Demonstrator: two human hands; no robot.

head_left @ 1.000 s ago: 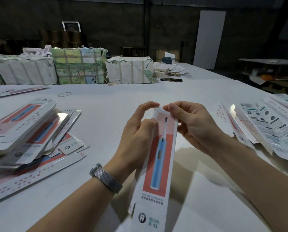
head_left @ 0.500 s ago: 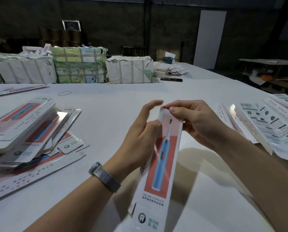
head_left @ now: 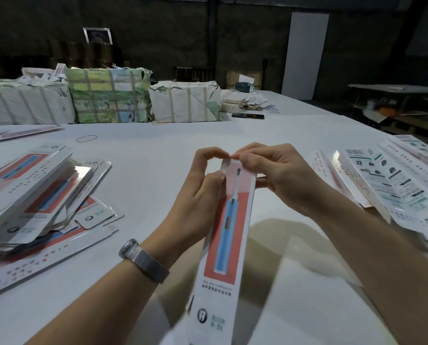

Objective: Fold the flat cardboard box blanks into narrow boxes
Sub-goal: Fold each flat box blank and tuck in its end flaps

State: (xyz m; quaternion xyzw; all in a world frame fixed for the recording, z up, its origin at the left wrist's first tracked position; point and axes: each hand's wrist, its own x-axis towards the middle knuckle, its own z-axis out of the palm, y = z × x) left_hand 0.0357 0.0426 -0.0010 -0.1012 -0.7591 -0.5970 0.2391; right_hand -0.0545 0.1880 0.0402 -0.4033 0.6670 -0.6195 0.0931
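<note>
You hold one narrow box in the middle of the view, above the white surface. It runs from 12 o'clock at your fingers down toward 6 o'clock, where its lower end leaves the frame. Its front shows a blue toothbrush on a red field.

Your left hand grips the left edge of the box near the top — the thumb presses on the front and the index finger curls over the top end. Your right hand is at the top right corner; its fingers are curled together and pinch the top flap of the box. The tips of both hands almost meet above the top end. A metal mesh band is on your left wrist.

At 9 o'clock lies a loose pile of blanks with the same red and blue print, some overlapping. At 3 o'clock lie more blanks, printed side with text and small pictures up.

At 11 o'clock, at the far edge of the surface, stand wrapped bundles tied with tape. Near 1 o'clock a dark phone lies flat, beside a small heap of papers.
</note>
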